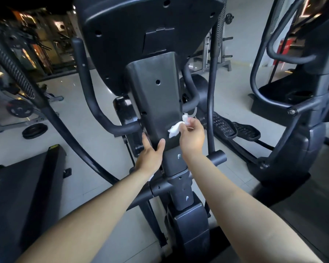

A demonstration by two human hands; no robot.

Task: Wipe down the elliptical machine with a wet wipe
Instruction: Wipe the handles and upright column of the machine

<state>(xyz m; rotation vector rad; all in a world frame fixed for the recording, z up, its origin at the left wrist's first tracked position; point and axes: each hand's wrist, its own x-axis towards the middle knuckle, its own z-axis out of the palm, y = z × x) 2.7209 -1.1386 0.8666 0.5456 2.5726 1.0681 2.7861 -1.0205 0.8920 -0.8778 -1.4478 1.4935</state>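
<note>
The black elliptical machine fills the middle of the head view, seen from behind its console, with a wide plastic neck cover running down to the upright post. My right hand pinches a crumpled white wet wipe against the lower right edge of that cover. My left hand rests on the cover's bottom left corner, with its thumb on the front face and its fingers round the side edge.
A curved handlebar rises on the left and a straight arm bar on the right, close to my right wrist. A second elliptical stands to the right. A treadmill lies at the lower left, with weight plates on the floor beyond.
</note>
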